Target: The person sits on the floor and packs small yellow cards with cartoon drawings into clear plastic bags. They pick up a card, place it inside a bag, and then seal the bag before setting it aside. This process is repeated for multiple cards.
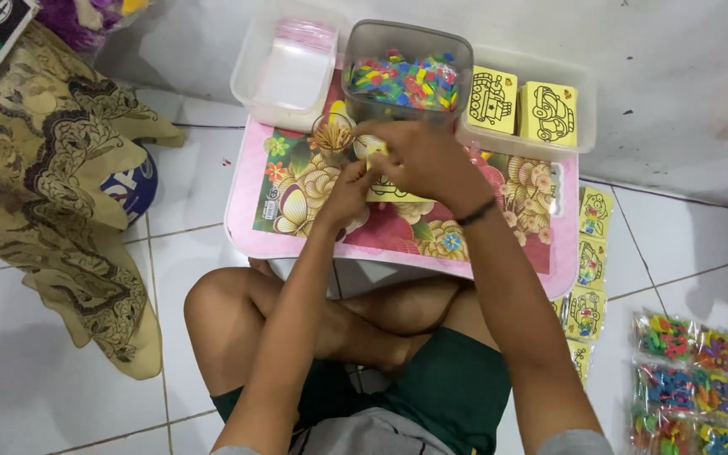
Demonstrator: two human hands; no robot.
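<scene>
White tiled floor, small pink floral table (541, 274) at frame centre. Your left hand (349, 192) and right hand (419, 156) meet over it, both closed on a yellow picture card (389, 190). Above: cup of sticks (332, 135), tub of coloured pieces (404, 80), clear tub of sleeves (284, 72), tray of stacked yellow cards (520, 108). Done, by the look: packed bags (701, 383) at lower right. Left: loose cards (591, 253) right of the table, and the stacks.

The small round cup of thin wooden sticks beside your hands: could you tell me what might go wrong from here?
The small round cup of thin wooden sticks stands right beside the left hand, so a nudge could tip it over. The right hand works close to the grey plastic tub of coloured foam pieces and might knock it.
</scene>
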